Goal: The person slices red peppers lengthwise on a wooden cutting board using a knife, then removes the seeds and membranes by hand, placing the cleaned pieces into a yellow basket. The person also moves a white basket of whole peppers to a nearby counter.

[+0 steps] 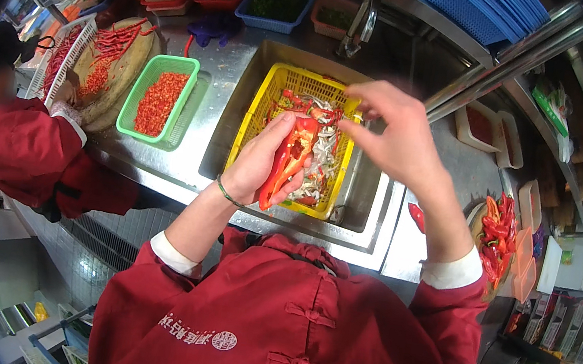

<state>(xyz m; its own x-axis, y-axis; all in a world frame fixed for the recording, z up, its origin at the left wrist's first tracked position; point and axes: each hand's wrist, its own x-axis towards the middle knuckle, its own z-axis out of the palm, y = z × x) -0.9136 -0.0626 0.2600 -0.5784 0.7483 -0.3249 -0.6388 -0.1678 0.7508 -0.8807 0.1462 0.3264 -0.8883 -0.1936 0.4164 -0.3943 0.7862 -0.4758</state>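
Observation:
My left hand (257,169), with a green bangle at the wrist, holds a large red pepper (283,172) that is split open, its hollow inside facing up. Beneath it a yellow plastic basket (249,121) sits in the steel sink, with pale and red scraps (323,150) in it. My right hand (387,128) hovers over the basket's right rim, fingers apart and slightly blurred, touching neither the pepper nor my left hand. Whether a small scrap is at its fingertips cannot be told.
A green basket of chopped red chili (195,86) stands left of the sink. Farther left, a co-worker in a red jacket (25,147) works at a round chopping board (136,62). The faucet (360,25) rises behind the sink. Whole red peppers (498,237) lie at the right.

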